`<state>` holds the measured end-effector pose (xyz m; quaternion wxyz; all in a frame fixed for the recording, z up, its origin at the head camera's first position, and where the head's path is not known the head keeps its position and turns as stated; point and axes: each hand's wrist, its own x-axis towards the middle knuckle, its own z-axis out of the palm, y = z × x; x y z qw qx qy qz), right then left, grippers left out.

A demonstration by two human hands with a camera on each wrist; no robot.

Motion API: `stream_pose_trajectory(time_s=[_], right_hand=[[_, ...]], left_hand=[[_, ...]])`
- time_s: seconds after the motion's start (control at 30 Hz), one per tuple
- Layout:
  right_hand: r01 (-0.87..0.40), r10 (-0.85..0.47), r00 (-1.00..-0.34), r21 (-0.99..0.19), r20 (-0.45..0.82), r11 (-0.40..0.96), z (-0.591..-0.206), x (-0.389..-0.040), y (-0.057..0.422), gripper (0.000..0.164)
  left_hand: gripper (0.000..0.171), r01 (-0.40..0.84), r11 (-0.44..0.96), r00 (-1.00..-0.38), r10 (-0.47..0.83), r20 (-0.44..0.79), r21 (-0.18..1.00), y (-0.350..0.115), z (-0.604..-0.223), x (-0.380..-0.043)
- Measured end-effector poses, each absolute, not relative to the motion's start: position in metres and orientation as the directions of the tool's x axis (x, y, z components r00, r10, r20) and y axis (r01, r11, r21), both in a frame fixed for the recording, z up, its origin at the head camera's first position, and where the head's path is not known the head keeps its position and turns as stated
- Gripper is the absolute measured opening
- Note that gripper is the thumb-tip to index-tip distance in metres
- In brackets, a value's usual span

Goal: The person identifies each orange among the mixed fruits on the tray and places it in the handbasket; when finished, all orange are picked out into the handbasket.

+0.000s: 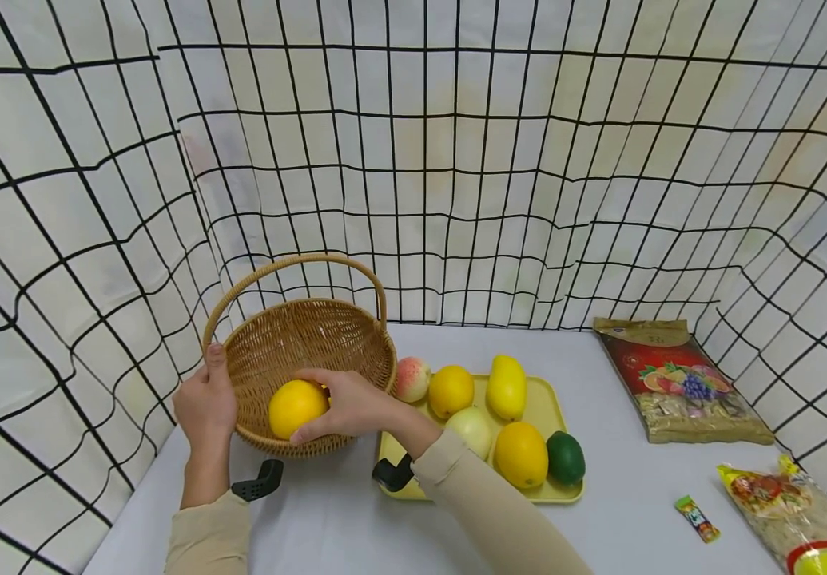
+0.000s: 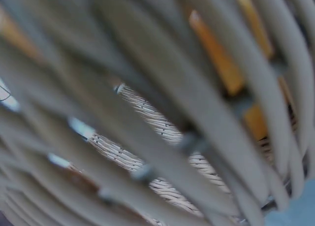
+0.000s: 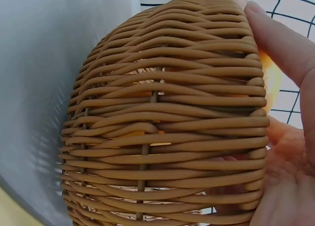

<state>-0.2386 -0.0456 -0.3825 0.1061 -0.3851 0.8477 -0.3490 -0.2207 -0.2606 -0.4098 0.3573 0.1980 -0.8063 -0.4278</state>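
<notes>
A brown wicker basket with an arched handle stands tilted, its opening towards me. My left hand grips its left edge by the foot of the handle, thumb uppermost. At the front of the opening, my right hand holds an orange between thumb and fingers. A bit of yellow shows behind those fingers; what it belongs to is hidden. Close weave fills the left wrist view, with orange patches behind it. In the right wrist view the basket wall hides most of the orange, beside my right hand.
Right of the basket is a yellow tray bearing a mango, a peach, a dark green fruit and several others. Farther right lie a red-and-gold bag, a small packet and a clear bag. Black-gridded walls surround the table.
</notes>
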Motion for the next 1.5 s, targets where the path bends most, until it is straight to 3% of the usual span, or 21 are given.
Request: stream_pose_trajectory(time_s=[0.17, 0.4, 0.53, 0.93, 1.23, 1.5], right_hand=[[-0.584, -0.734, -0.674, -0.663, 0.077, 0.467, -0.383, -0.240, -0.048, 0.084], [-0.526, -0.696, -0.714, -0.714, 0.077, 0.461, -0.383, -0.239, -0.050, 0.058], [-0.504, -0.670, -0.736, -0.737, 0.093, 0.451, -0.384, -0.239, -0.049, 0.055], [-0.415, -0.559, -0.797, -0.881, 0.231, 0.228, -0.384, -0.227, -0.035, 0.039], [-0.543, -0.462, -0.783, -0.820, 0.417, 0.180, -0.382, -0.210, 0.000, 0.031], [-0.569, -0.396, -0.798, -0.785, 0.454, 0.246, -0.391, -0.200, 0.049, 0.031]], left_hand=[[0.072, -0.010, 0.545, -0.666, -0.630, 0.401, 0.839, -0.260, -0.409, -0.220], [0.072, -0.012, 0.540, -0.662, -0.635, 0.398, 0.841, -0.261, -0.410, -0.221], [0.071, -0.020, 0.534, -0.663, -0.640, 0.388, 0.845, -0.261, -0.410, -0.220], [0.070, -0.043, 0.518, -0.666, -0.652, 0.362, 0.855, -0.264, -0.412, -0.221], [0.071, -0.051, 0.502, -0.662, -0.664, 0.347, 0.864, -0.266, -0.412, -0.222], [0.071, -0.069, 0.500, -0.675, -0.661, 0.329, 0.863, -0.266, -0.412, -0.221]])
